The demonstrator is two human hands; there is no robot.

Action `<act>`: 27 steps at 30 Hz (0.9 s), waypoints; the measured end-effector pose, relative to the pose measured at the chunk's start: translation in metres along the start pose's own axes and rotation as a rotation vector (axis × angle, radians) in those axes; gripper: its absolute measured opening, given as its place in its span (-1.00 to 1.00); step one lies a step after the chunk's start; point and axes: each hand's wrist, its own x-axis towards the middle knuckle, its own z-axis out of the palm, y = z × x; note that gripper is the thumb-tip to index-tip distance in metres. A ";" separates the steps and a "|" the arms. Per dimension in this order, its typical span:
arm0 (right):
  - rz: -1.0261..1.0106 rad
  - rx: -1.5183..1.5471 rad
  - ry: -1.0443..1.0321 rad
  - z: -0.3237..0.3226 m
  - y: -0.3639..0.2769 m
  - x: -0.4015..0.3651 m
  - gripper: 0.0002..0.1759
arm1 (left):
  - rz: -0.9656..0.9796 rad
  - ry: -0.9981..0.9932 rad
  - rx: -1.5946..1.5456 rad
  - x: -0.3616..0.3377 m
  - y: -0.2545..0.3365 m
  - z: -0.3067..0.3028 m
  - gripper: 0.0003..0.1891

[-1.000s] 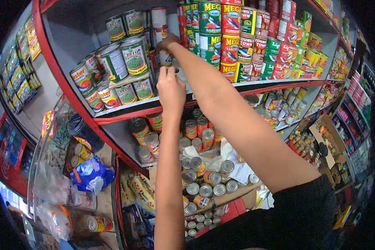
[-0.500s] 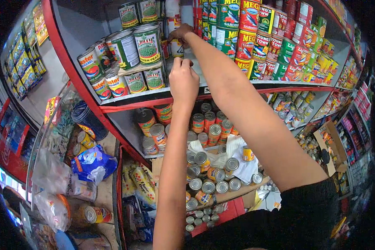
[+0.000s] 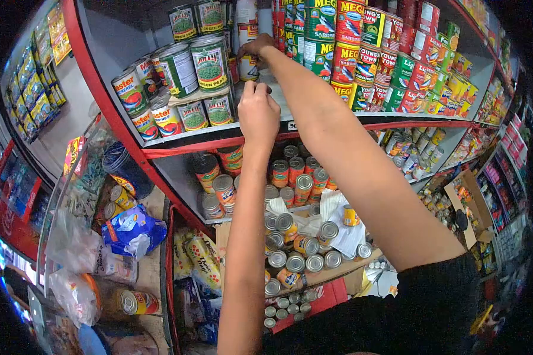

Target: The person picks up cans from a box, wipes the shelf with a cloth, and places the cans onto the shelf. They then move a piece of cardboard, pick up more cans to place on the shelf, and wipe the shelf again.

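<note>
White-and-yellow cylindrical metal can (image 3: 249, 70) apparently being positioned, right of large green-labelled cylindrical peas can (image 3: 210, 66) | right hand (image 3: 257, 49): fingers bent against it, grip cannot be told | left hand (image 3: 259, 112): fingers curled, hold hidden | steady alignment seemingly called for

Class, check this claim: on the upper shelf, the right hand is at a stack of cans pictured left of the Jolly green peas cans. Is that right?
No, the side is wrong. The head view shows that, on the upper shelf, the right hand is at a stack of cans pictured right of the Jolly green peas cans.
</note>
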 end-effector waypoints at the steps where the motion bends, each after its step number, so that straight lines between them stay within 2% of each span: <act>1: -0.044 -0.048 0.098 0.005 0.000 0.007 -0.34 | 0.004 0.007 -0.005 0.000 0.000 0.000 -0.90; 2: -0.087 -0.096 0.197 0.009 0.002 0.013 -0.33 | 0.007 0.012 -0.011 0.000 0.000 0.001 -0.90; 3: -0.085 -0.096 0.195 0.006 0.001 0.008 -0.33 | 0.005 0.011 -0.010 -0.001 0.000 0.001 -0.90; 5: -0.100 -0.037 0.132 -0.010 -0.011 -0.016 -0.32 | 0.004 0.014 -0.021 -0.001 -0.001 0.002 -0.89; 7: -0.031 0.019 0.124 -0.021 -0.022 -0.037 -0.36 | 0.016 0.016 -0.021 -0.001 -0.003 0.004 -0.91; 9: -0.033 0.052 -0.002 -0.027 -0.025 -0.043 -0.42 | 0.031 0.019 -0.025 -0.002 -0.003 0.004 -0.93; 14: -0.031 0.099 0.006 -0.028 -0.024 -0.047 -0.49 | 0.036 0.030 -0.039 -0.003 0.000 0.002 -0.92; 16: -0.140 0.143 -0.033 -0.019 -0.022 -0.041 -0.51 | 0.044 0.040 -0.048 -0.001 0.000 0.000 -0.92; 19: -0.059 0.070 0.022 -0.017 -0.031 -0.058 -0.50 | 0.081 0.027 -0.115 -0.004 0.000 -0.006 -0.89; 21: -0.079 0.098 0.028 -0.025 -0.035 -0.082 -0.49 | 0.169 -0.015 -0.265 -0.004 0.000 -0.013 -0.90; 23: -0.110 -0.007 0.137 -0.036 -0.042 -0.106 -0.43 | 0.157 -0.023 -0.295 0.000 0.012 -0.026 -0.86; 24: -0.114 -0.004 0.136 -0.035 -0.039 -0.096 -0.43 | 0.228 0.063 -0.287 0.008 0.024 -0.035 -0.84; 26: -0.277 -0.178 0.185 -0.026 -0.025 -0.065 -0.07 | 0.351 0.201 -0.215 0.028 0.043 -0.051 -0.78; 27: -0.278 -0.179 0.183 -0.024 -0.021 -0.065 -0.07 | 0.405 0.252 -0.152 0.046 0.048 -0.056 -0.76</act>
